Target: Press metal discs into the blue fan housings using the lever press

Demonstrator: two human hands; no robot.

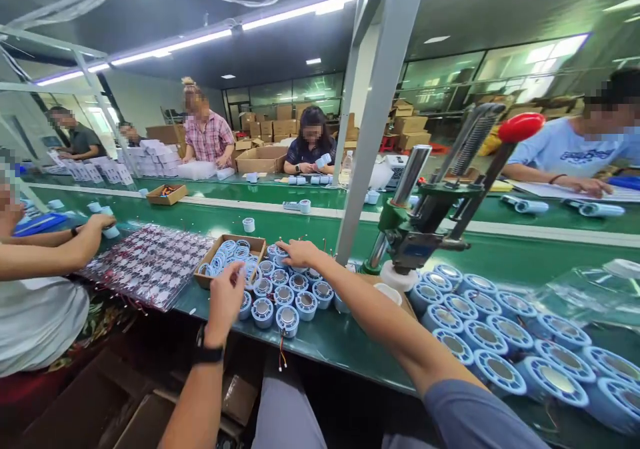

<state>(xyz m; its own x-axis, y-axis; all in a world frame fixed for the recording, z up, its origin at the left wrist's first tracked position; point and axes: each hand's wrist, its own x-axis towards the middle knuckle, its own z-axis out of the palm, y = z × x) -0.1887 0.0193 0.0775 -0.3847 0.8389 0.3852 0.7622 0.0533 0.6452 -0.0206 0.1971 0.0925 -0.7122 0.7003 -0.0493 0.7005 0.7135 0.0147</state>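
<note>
My left hand (227,299), with a dark band on the wrist, is raised at the near side of a small cardboard box (204,280). Its thumb and fingers pinch a thin pale blue ring (255,277). My right hand (303,254) reaches over the back of a cluster of light blue round housings (283,296) with metal discs in their tops. Thumb and forefinger are at the rim of a housing (276,252) in the back left corner of the cluster. One front housing (287,317) trails thin coloured wires over the table edge.
Loose pale blue rings (227,256) fill the box. Left lies a sheet of small white parts (155,262), beside a co-worker's arm (85,246). Right stand a red-handled lever press (425,216) and more housings (500,332). A grey post (375,102) rises ahead. Several co-workers sit or stand opposite.
</note>
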